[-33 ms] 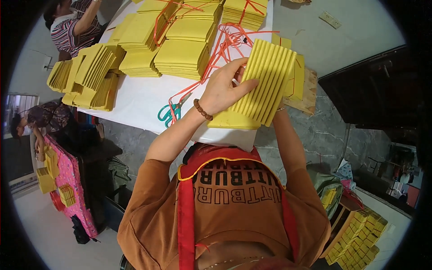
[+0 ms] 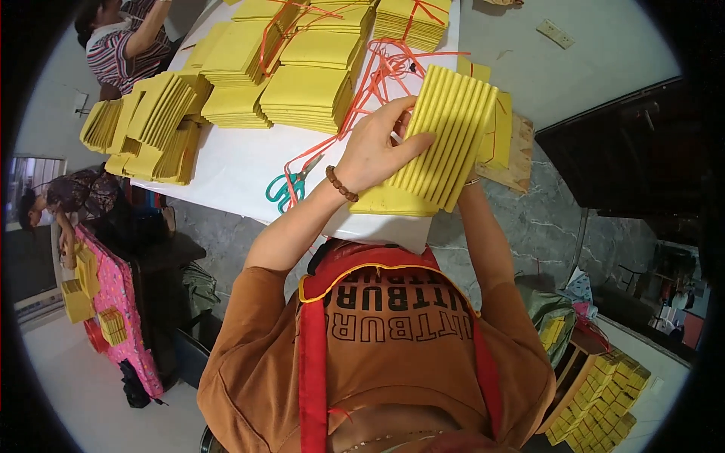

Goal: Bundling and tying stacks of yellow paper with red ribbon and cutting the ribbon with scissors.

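My left hand [image 2: 371, 151] grips the left side of a bundle of folded yellow paper [image 2: 451, 132], thumb lying across its ridged folds. The bundle is held tilted above the table's near right corner, folded edges upward. My right forearm [image 2: 483, 226] reaches up behind the bundle, which hides the right hand's fingers. Below the bundle, more flat yellow paper [image 2: 393, 201] lies on the white table. Scissors with teal handles [image 2: 287, 189] rest left of my left wrist. Tangled red plastic string [image 2: 389, 68] trails over the table beyond my left hand.
Stacks of yellow folded paper [image 2: 306, 98] cover the far part of the white-topped table [image 2: 234, 162], some tied with red string. Two people work at the left, one by a pink-covered table [image 2: 136, 317]. Tied yellow bundles [image 2: 600, 400] are piled at lower right.
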A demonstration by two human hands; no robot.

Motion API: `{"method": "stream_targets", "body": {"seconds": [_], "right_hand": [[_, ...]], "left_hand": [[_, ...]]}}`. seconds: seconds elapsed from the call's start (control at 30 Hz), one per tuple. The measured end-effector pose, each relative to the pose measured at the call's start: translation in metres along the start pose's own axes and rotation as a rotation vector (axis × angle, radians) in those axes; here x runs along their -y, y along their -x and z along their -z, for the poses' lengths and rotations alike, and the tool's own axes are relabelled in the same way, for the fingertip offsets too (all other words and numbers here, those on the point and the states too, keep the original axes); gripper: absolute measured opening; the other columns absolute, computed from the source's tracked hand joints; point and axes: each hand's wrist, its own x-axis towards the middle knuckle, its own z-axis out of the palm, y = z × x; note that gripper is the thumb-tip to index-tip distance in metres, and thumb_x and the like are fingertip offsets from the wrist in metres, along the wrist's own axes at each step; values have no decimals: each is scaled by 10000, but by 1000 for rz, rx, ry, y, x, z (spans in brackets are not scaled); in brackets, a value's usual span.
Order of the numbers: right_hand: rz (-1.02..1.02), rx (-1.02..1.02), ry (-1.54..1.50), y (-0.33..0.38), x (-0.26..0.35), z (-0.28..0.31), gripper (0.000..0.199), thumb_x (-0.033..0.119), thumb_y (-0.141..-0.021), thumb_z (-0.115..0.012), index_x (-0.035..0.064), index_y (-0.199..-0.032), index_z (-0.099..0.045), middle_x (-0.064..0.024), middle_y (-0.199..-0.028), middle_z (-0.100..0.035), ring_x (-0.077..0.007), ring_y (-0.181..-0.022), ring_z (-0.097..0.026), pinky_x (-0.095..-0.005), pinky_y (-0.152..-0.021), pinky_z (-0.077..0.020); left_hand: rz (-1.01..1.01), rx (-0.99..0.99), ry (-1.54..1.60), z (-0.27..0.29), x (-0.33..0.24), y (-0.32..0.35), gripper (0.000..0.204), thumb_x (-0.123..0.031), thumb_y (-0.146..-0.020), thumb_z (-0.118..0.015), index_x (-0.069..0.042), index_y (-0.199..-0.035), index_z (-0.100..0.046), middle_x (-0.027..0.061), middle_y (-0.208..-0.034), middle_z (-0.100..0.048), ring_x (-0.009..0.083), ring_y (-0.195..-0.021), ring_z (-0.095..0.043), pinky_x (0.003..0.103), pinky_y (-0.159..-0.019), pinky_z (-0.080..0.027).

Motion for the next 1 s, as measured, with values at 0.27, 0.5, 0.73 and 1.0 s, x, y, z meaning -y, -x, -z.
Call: {"method": "stream_targets", "body": {"seconds": [0.27,0.5,0.73,1.0], "right_hand": [[-24,25,-3,-3,-10,-4,596,317,-720,-655,26,-1199,-452,-122,-1135,-547,-242,-999,-563,-379,-846,-480],[-31,32,2,-6,-14,-3,612,338,-724,-650,28,-1209,-445,-126,-1143,-542,-249,-1003,-562,-388,-850,-478],[-51,188,-53,-8,-20,-20,629,408,-752,-608,48,-1236,-426,-121,-1163,-531,-256,-1029,-548,-401,-877,-460],[-34,184,-37,-4,-21,-29,646,412,-761,-595,69,-1269,-391,-121,-1213,-493,-257,-1084,-509,-414,-915,-428]], "left_hand": [[-16,-90,-126,3,-5,11,468,-195,-770,-615,19,-1161,-472,106,-864,-619,115,-682,-584,234,-591,-472],[18,-96,-182,5,-12,17,507,-219,-751,-632,33,-1156,-463,130,-859,-615,154,-711,-601,257,-601,-485],[-20,-205,-328,-3,-23,20,653,-202,-708,-581,-5,-1262,-297,227,-1101,-511,323,-944,-555,381,-780,-460],[-59,-228,-388,0,-29,25,654,-218,-714,-552,-14,-1275,-282,231,-1147,-488,356,-969,-537,392,-836,-431]]}}
